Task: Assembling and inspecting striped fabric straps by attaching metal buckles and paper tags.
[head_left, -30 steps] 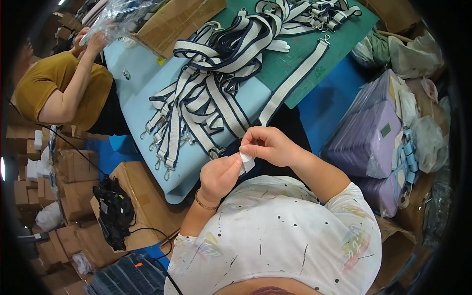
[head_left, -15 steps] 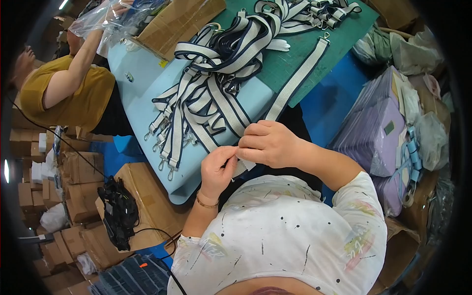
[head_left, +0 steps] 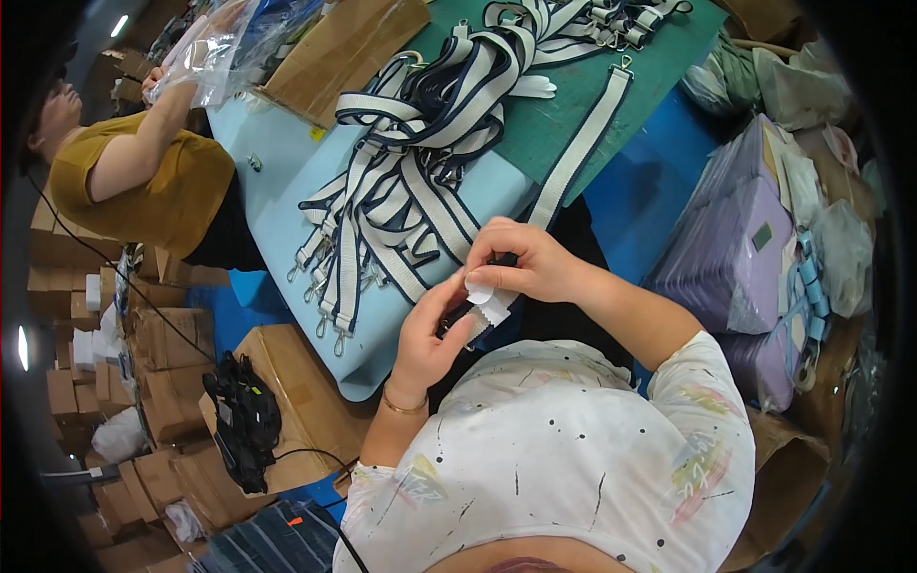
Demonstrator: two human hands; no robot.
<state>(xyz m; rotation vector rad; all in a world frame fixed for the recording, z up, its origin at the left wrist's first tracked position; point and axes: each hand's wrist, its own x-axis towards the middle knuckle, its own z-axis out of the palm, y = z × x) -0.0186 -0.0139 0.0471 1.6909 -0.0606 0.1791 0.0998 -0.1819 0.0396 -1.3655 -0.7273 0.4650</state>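
Head view: letter-like marks are showing on the shirt, and a small label is standing out on the lilac packs, its print too small to read; both forearms are angling inward, the hands lying close together beside the table. The right hand is pinching a white slip, thumb against fingers; the left hand is clamping the strap near its lower end, the strap's clip lying over the green top
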